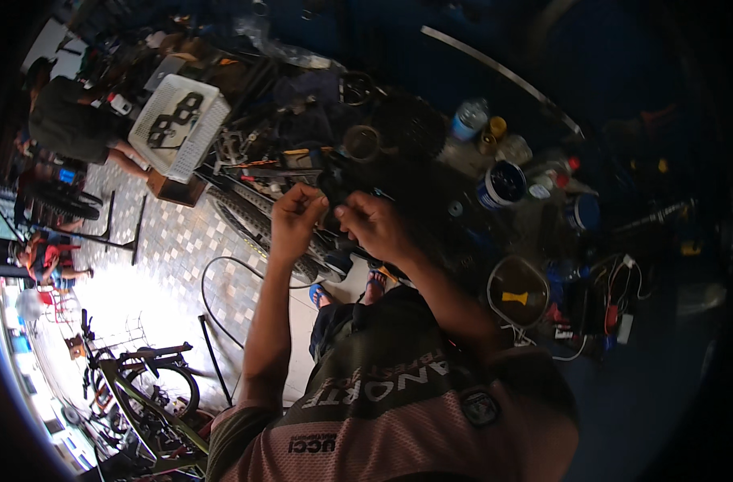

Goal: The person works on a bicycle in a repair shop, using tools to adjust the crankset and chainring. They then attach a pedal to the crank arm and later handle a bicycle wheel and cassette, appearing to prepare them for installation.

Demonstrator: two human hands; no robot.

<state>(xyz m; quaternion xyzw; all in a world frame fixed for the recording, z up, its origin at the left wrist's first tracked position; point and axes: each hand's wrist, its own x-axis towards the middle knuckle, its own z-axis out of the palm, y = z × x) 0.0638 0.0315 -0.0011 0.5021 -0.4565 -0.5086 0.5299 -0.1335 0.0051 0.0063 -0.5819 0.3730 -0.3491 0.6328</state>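
Observation:
Both my hands are raised close together in the middle of the head view, above a dark, crowded workbench. My left hand (299, 221) is closed in a pinch, thumb against fingers. Just to its right, my right hand (374, 229) is also pinched, its fingertips turned toward the left ones. A dark, small part (332, 185) shows right beyond the fingertips; its kind is too dim to name, and whether the fingers grip it is unclear. Below and left of my hands lie knobbly bicycle tyres (250, 225).
A white plastic basket (154, 153) holding dark parts stands at the upper left, near another person (69, 120). Tubs, bottles and a blue-white bucket (501, 185) crowd the right. A green bicycle (130, 394) stands lower left on the tiled floor (170, 217). A black cable loops beside my left forearm.

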